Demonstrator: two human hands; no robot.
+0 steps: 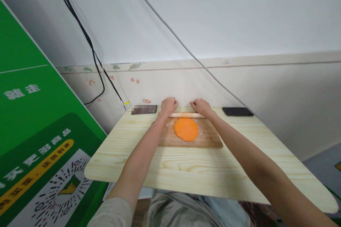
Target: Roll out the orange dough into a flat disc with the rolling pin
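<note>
A flat, roughly round sheet of orange dough [186,129] lies on a wooden board [210,141] with white flour dusted around it. Along the board's far edge, just beyond the dough, rests a pale wooden rolling pin [187,115]. My left hand [169,105] is closed at the pin's left end, fingers curled forward past it. At the right end my right hand [201,106] is curled closed in the same way. Wrists and hands cover both ends of the pin.
The board is on a light wood-grain table [186,170] against a white wall [226,17]. One dark phone [144,109] lies at the back left, another phone [237,111] at the back right. A green sign [32,95] stands left; cables [90,44] hang along the wall.
</note>
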